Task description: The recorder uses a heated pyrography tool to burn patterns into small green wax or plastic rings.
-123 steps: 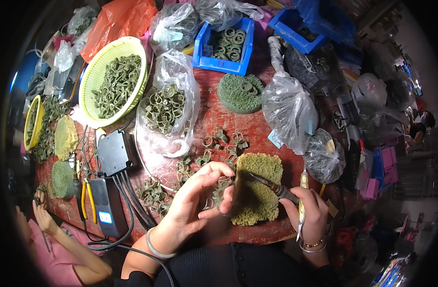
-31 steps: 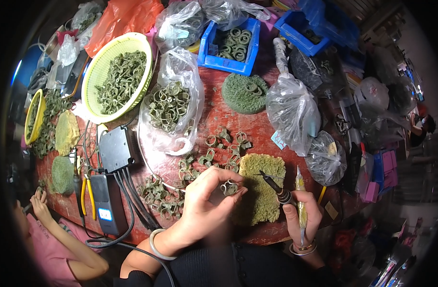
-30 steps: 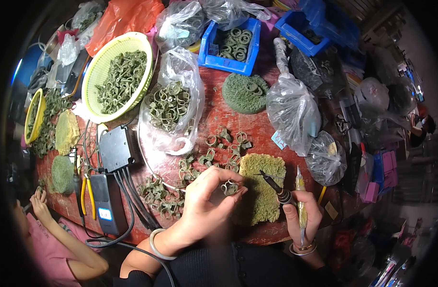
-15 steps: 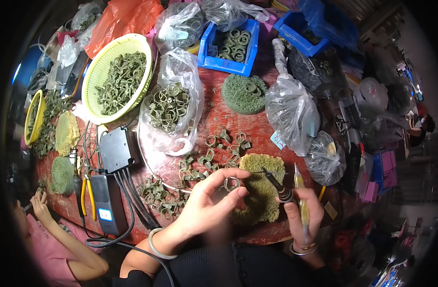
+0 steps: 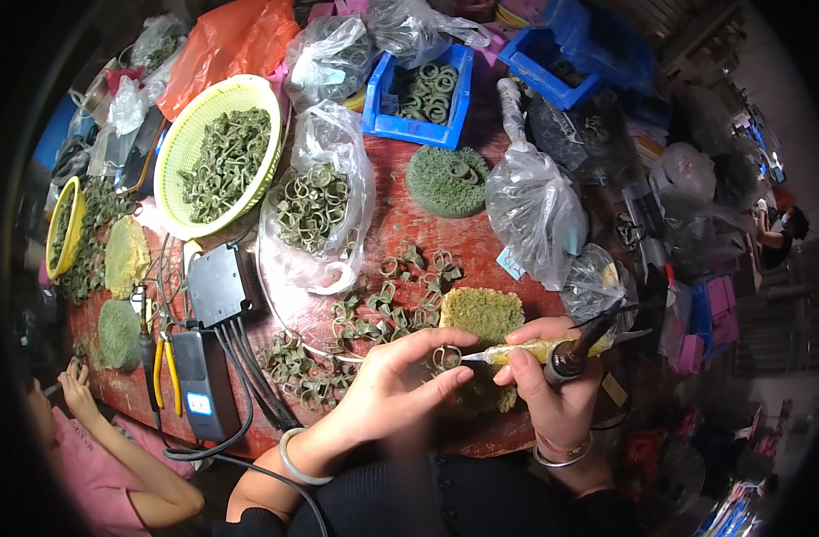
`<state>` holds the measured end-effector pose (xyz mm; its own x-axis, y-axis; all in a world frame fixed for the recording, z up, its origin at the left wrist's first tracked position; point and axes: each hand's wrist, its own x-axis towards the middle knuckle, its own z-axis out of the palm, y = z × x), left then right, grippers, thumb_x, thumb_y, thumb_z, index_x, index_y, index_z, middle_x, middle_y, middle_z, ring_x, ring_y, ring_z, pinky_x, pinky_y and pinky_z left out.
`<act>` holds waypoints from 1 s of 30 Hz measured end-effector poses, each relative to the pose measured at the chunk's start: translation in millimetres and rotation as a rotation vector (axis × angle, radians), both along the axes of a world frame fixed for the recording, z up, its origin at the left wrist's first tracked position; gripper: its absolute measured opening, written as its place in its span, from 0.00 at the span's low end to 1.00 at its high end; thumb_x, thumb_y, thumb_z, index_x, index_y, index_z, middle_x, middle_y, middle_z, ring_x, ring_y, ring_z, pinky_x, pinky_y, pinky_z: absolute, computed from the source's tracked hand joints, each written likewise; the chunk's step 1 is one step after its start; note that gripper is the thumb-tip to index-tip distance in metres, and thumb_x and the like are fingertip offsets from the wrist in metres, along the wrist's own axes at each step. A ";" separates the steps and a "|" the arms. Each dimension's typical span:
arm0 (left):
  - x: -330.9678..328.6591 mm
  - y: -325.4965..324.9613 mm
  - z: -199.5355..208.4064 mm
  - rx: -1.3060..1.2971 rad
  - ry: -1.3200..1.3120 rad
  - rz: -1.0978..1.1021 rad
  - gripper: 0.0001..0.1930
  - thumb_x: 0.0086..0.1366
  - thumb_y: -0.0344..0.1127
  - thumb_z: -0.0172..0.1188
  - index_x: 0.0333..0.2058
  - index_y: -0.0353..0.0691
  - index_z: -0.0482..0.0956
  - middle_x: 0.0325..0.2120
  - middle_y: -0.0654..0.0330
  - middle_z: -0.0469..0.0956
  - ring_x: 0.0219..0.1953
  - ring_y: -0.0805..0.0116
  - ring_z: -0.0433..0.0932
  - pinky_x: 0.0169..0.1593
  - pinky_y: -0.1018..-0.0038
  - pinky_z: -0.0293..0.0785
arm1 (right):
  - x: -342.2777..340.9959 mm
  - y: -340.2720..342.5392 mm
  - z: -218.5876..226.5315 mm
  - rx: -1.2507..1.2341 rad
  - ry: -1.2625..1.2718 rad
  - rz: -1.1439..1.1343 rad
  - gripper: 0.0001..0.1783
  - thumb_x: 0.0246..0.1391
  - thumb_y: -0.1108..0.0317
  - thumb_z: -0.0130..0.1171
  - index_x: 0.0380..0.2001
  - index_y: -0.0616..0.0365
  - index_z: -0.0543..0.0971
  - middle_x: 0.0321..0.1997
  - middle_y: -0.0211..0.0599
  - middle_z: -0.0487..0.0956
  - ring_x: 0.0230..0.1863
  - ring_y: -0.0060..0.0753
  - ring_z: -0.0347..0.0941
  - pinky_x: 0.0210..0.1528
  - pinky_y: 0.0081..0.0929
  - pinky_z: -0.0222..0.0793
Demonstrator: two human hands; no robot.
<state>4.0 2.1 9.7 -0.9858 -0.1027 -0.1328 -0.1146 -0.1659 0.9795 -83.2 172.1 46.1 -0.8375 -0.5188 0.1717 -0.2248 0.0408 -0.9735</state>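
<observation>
My left hand point(image 5: 373, 394) pinches a small dull-green ring point(image 5: 436, 360) between thumb and forefinger. In my right hand point(image 5: 557, 403) are two tools at once. One is a slim tool with a yellowish wrapped handle point(image 5: 517, 352), lying level, its pale pointed tip at the ring's right side; whether it touches cannot be told. The other is a dark pen-like tool point(image 5: 568, 358), which looks like a wax pen, its thin tip slanting up and away to the right. Under both hands lies a rough yellow-green block point(image 5: 483, 311), partly hidden by them.
Loose green rings point(image 5: 396, 313) are scattered left of the block. Behind them stand a plastic bag point(image 5: 364, 170) of rings, a yellow basket point(image 5: 163, 179) and a blue bin point(image 5: 418, 134). Cables run from a black box point(image 5: 220, 285) beside yellow-handled pliers point(image 5: 166, 371). Another person's arm point(image 5: 127, 452) is at lower left.
My right hand has turned, bringing the yellowish tool from upright to level with its tip at the ring. The dark tool's tip has swung from the block to the upper right.
</observation>
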 end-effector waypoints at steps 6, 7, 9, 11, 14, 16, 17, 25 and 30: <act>-0.7 0.0 -9.7 -0.257 0.251 0.006 0.17 0.63 0.27 0.63 0.51 0.31 0.75 0.40 0.59 0.81 0.35 0.78 0.79 0.39 0.80 0.76 | 2.5 0.6 -8.8 0.007 0.099 0.030 0.09 0.53 0.79 0.61 0.39 0.68 0.76 0.37 0.42 0.79 0.31 0.25 0.79 0.34 0.21 0.75; 0.5 0.6 -8.1 -0.185 0.185 -0.013 0.17 0.63 0.27 0.63 0.51 0.31 0.75 0.40 0.59 0.81 0.35 0.78 0.79 0.39 0.80 0.76 | 3.0 0.5 -9.2 0.004 0.097 0.042 0.10 0.52 0.79 0.62 0.39 0.67 0.76 0.39 0.43 0.79 0.33 0.26 0.79 0.36 0.23 0.75; 0.1 -0.8 -5.4 -0.204 0.167 -0.039 0.17 0.63 0.27 0.63 0.51 0.31 0.74 0.39 0.59 0.81 0.34 0.78 0.79 0.38 0.80 0.76 | 2.7 0.8 -10.7 0.052 0.078 0.050 0.11 0.52 0.78 0.62 0.39 0.67 0.77 0.41 0.42 0.78 0.36 0.29 0.77 0.39 0.25 0.73; -0.3 -1.1 -4.2 -0.222 0.151 -0.066 0.18 0.64 0.26 0.62 0.51 0.31 0.74 0.38 0.59 0.81 0.33 0.78 0.79 0.38 0.80 0.76 | 0.1 0.1 -13.9 0.054 0.280 0.053 0.08 0.59 0.77 0.55 0.40 0.68 0.73 0.28 0.36 0.78 0.26 0.21 0.77 0.32 0.18 0.73; -0.7 -0.9 -1.4 -0.111 0.106 -0.034 0.17 0.64 0.26 0.61 0.51 0.31 0.74 0.38 0.60 0.80 0.33 0.79 0.78 0.38 0.80 0.76 | 0.7 1.6 -12.8 0.079 0.279 0.039 0.07 0.59 0.77 0.55 0.40 0.68 0.73 0.31 0.37 0.78 0.26 0.21 0.77 0.32 0.18 0.73; 0.0 -0.6 -3.3 -0.145 0.126 -0.052 0.17 0.64 0.26 0.60 0.52 0.32 0.74 0.39 0.60 0.80 0.33 0.79 0.78 0.37 0.80 0.76 | 1.3 0.4 -13.4 0.079 0.247 0.039 0.07 0.59 0.77 0.55 0.40 0.68 0.73 0.32 0.37 0.78 0.26 0.21 0.77 0.31 0.18 0.73; -0.1 -0.7 -4.4 -0.179 0.150 -0.073 0.17 0.64 0.26 0.60 0.52 0.32 0.74 0.39 0.60 0.80 0.33 0.79 0.78 0.37 0.81 0.76 | 1.7 -1.8 -13.5 0.066 0.247 0.044 0.07 0.59 0.77 0.55 0.40 0.68 0.73 0.32 0.37 0.78 0.26 0.21 0.77 0.31 0.18 0.73; -0.3 -0.3 -1.8 -0.072 0.005 -0.001 0.18 0.62 0.31 0.65 0.51 0.35 0.77 0.40 0.54 0.82 0.41 0.70 0.80 0.46 0.74 0.75 | 2.9 -3.7 -10.6 0.001 0.184 -0.030 0.07 0.59 0.78 0.54 0.40 0.68 0.73 0.31 0.37 0.78 0.26 0.21 0.77 0.30 0.18 0.73; 0.8 0.8 -1.4 -0.075 0.058 -0.047 0.18 0.64 0.30 0.63 0.52 0.34 0.76 0.41 0.55 0.80 0.41 0.72 0.79 0.45 0.76 0.75 | 7.3 -2.9 -9.2 0.003 0.127 -0.023 0.08 0.57 0.78 0.57 0.40 0.68 0.74 0.34 0.38 0.78 0.29 0.22 0.78 0.33 0.19 0.73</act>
<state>4.8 2.9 8.4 -0.9955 -0.0641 -0.0691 -0.0633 -0.0880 0.9941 -75.9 169.2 36.9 -0.8211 -0.4999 0.2755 -0.3449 0.0499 -0.9373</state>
